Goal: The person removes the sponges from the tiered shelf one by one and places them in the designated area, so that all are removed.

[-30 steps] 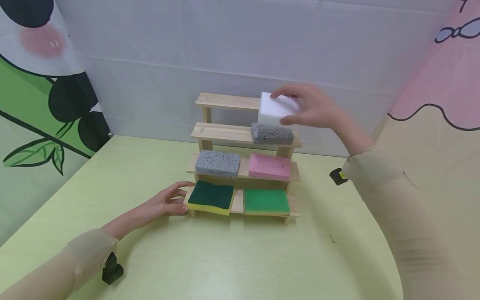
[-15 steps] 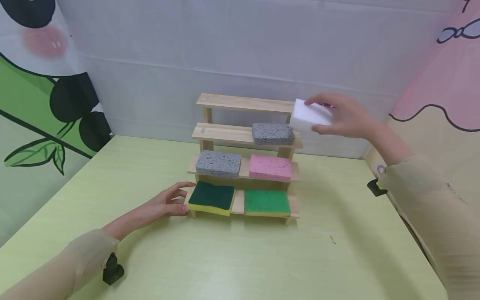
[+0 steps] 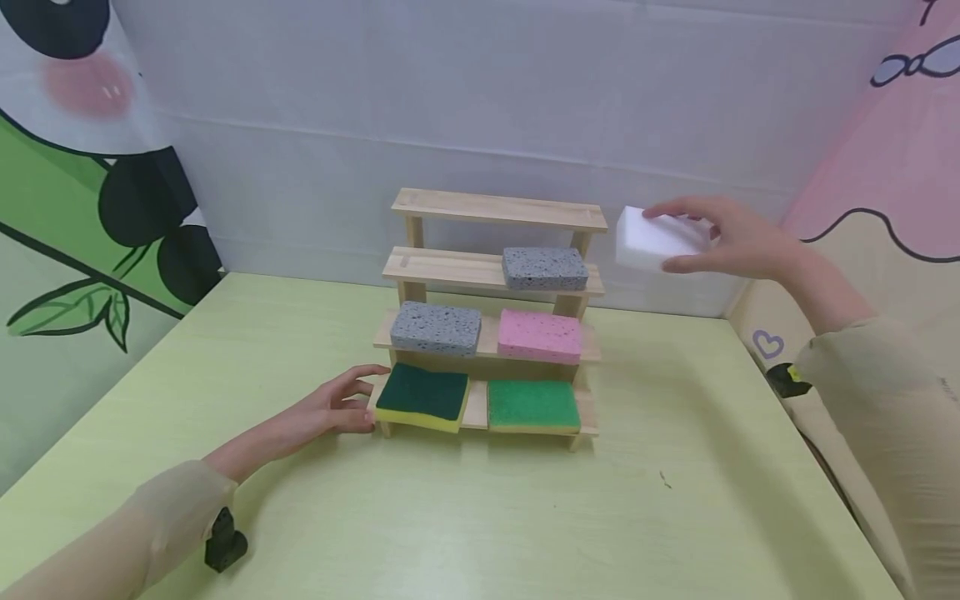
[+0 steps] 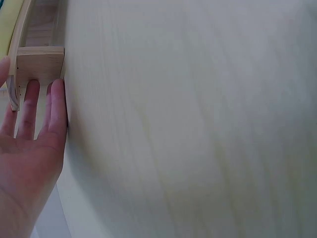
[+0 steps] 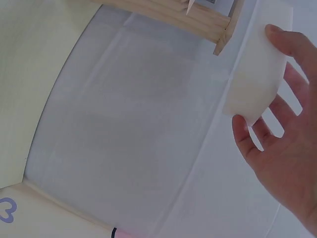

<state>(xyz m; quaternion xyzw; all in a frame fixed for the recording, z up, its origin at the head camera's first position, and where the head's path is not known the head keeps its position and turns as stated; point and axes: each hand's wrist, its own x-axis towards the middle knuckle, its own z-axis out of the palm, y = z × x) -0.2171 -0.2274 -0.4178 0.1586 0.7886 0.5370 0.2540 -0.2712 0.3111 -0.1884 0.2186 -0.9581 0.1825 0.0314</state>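
Observation:
My right hand grips a white sponge block in the air, just right of the top tier of a wooden stepped rack. Thumb and fingers hold the block by its edges in the right wrist view. My left hand rests against the left end of the lowest tier; in the left wrist view its fairly straight fingers touch the rack's end support. Beside that hand lies a dark green and yellow sponge. A green scouring sponge shares its tier.
One tier up sit a light grey speckled sponge and a pink sponge. A darker grey sponge lies at the right of the third tier. Behind the pale yellow table hangs a white cloth backdrop.
My right hand has carried the white sponge block rightward and slightly down, from over the top tier to beyond the rack's right end. The left hand stays put.

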